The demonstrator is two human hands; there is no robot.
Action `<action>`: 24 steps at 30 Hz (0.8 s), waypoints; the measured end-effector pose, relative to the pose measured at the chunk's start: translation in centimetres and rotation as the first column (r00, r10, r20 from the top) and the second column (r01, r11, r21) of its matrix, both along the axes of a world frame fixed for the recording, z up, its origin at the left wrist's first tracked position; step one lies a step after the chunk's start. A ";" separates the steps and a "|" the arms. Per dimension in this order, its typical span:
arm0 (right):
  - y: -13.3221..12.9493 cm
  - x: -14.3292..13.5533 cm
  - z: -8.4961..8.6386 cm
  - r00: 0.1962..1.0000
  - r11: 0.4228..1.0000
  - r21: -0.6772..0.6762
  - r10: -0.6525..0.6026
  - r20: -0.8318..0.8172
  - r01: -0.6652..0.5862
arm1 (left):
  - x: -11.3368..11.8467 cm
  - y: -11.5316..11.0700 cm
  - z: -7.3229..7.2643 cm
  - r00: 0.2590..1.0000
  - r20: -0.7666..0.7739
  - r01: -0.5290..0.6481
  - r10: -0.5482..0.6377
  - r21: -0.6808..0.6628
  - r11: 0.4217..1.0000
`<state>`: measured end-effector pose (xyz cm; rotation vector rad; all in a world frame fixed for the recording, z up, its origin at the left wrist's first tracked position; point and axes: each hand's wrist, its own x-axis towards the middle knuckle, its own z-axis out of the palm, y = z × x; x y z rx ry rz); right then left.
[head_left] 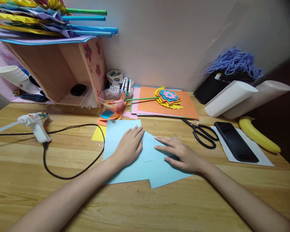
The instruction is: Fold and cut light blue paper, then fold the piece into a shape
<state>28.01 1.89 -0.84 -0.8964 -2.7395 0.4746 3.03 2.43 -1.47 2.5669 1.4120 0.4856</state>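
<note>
Two light blue pieces of paper lie on the table in front of me, partly torn or cut apart along a line between them. On the left blue paper (122, 174) my left hand (130, 145) rests flat, fingers together and stretched toward the wall. My right hand (180, 153) lies on the right blue paper (165, 175), its fingers spread and pointing left. A short crease or tear shows near the middle of that right piece. Neither hand grips anything.
A white glue gun (37, 127) with a looping black cable stands at left. Black scissors (203, 133), a phone (235, 141) and a banana (258, 133) lie at right. Behind are a paper flower (169, 96) on orange sheets (147, 103) and a plastic bowl (112, 101).
</note>
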 end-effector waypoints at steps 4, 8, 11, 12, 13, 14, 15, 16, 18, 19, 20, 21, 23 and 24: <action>0.0 -0.1 0.1 1.000 1.000 -0.004 -0.002 -0.010 0.002 | 0.0 0.0 0.0 1.000 0.016 0.006 -0.006 0.002 1.000; 0.0 -0.1 0.1 1.000 1.000 -0.002 0.003 0.003 -0.003 | 0.0 0.0 0.0 1.000 0.030 0.008 -0.008 0.001 1.000; 0.0 0.0 0.1 1.000 1.000 -0.002 0.019 -0.007 -0.019 | 0.0 -0.1 0.1 0.999 0.036 0.004 -0.004 0.003 1.000; 0.0 0.0 0.2 1.000 1.000 -0.001 0.025 -0.014 -0.025 | 0.0 -0.1 0.1 0.999 0.041 0.001 -0.002 0.009 1.000; 0.0 0.0 0.2 0.999 1.000 0.000 0.031 -0.019 -0.031 | 0.0 -0.1 0.1 0.999 0.044 -0.002 0.001 0.015 1.000; 0.0 0.0 0.2 0.999 0.999 0.001 0.036 -0.023 -0.036 | 0.0 -0.1 0.0 0.999 0.046 -0.006 0.005 0.021 1.000; 0.0 0.0 0.2 0.999 0.999 0.001 0.042 -0.026 -0.042 | 0.0 -0.1 0.0 0.999 0.046 -0.009 0.008 0.024 1.000; 0.0 0.0 0.3 0.999 0.999 -0.001 0.046 -0.028 -0.046 | 0.0 -0.1 0.0 0.999 0.045 -0.012 0.010 0.026 1.000; 0.0 0.0 0.3 0.998 0.999 -0.005 0.052 -0.027 -0.053 | 0.0 -0.1 0.0 0.999 0.041 -0.015 0.014 0.025 1.000; 0.0 -0.1 0.3 0.998 0.999 -0.006 0.053 -0.025 -0.053 | 0.0 -0.1 0.0 0.999 0.038 -0.016 0.015 0.023 1.000; 0.0 -0.1 0.3 0.998 0.999 -0.007 0.053 -0.023 -0.053 | 0.0 -0.1 0.0 0.999 0.037 -0.018 0.017 0.022 1.000; 0.0 -0.1 0.3 0.998 0.999 -0.007 0.051 -0.023 -0.052 | 0.0 -0.1 0.0 0.999 0.035 -0.021 0.020 0.021 1.000; 0.0 -0.2 0.3 0.998 0.999 -0.003 0.051 -0.036 -0.052 | 0.0 -0.1 0.0 0.999 0.036 -0.025 0.025 0.019 1.000; 0.0 -0.2 0.3 0.998 0.999 -0.001 0.053 -0.045 -0.053 | 0.0 -0.1 0.0 0.999 0.038 -0.027 0.026 0.017 0.999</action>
